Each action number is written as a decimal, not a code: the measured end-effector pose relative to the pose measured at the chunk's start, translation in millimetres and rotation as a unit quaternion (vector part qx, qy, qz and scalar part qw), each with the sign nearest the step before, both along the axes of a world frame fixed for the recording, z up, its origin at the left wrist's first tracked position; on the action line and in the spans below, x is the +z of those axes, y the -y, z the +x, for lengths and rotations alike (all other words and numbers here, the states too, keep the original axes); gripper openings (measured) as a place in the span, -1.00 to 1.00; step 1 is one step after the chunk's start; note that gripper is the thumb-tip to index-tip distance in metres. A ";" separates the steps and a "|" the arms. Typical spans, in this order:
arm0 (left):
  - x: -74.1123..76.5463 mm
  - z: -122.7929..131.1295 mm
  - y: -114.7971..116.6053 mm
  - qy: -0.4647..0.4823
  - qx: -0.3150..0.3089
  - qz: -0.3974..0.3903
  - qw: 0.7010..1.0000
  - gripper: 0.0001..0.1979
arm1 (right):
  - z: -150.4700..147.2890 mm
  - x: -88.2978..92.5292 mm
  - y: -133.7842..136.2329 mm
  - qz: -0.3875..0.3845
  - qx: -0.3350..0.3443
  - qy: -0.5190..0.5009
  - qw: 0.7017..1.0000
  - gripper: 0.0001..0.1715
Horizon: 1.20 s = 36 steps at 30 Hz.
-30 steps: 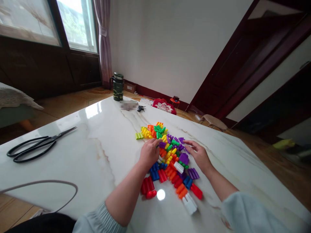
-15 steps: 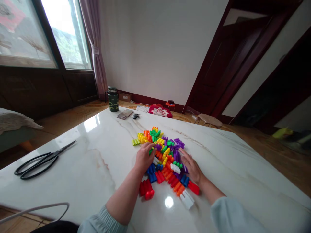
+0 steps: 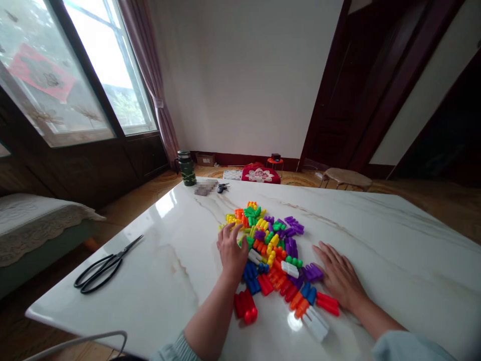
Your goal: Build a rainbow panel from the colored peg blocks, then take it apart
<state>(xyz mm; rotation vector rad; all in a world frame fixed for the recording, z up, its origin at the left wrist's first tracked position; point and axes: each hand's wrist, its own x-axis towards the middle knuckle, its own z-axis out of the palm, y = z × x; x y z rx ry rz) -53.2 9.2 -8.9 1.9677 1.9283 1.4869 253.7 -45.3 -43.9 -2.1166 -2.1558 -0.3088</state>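
Note:
A loose heap of plastic toy building pieces (image 3: 276, 250) in red, orange, yellow, green, blue, purple and white spreads over the table. My left hand (image 3: 232, 249) rests at the heap's left side, fingers apart over yellow and green pieces, gripping none. To the right of the heap, my right hand (image 3: 340, 273) lies flat on the tabletop with fingers stretched out. Close by its fingers is a purple piece (image 3: 312, 272), and a red piece (image 3: 327, 304) sits beside its wrist. Nearest me lie a white piece (image 3: 315, 323) and a red block (image 3: 245, 306).
Black-handled scissors (image 3: 107, 265) lie on the left of the white marbled table (image 3: 169, 281). At the far edge stand a camouflage flask (image 3: 186, 168), a phone blurred by pixels (image 3: 206, 187) and keys (image 3: 223, 188). A cable (image 3: 82, 341) curves at the near left.
My right hand has moved right, off the heap's edge, and flattened on the table. My left hand's fingers have spread slightly. The view has shifted, so everything sits further right and lower.

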 end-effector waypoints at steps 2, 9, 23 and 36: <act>9.8 -4.1 -11.1 0.002 0.022 -0.039 0.999 -0.62 | 0.1 -0.6 0.0 0.007 0.001 0.001 1.000 -0.39; 75.6 -23.5 -105.2 -0.219 -0.136 -0.273 0.927 -0.45 | 1.0 -4.6 -0.9 0.022 0.001 -0.017 1.000 -0.40; 56.7 -18.3 -148.0 -0.311 -0.258 -0.358 0.842 -0.21 | -5.8 4.9 1.3 0.012 -0.007 -0.042 0.999 -0.41; 35.9 0.1 -132.7 -0.315 -0.253 -0.325 0.855 -0.26 | -5.7 2.9 1.2 0.027 -0.005 -0.048 0.998 -0.42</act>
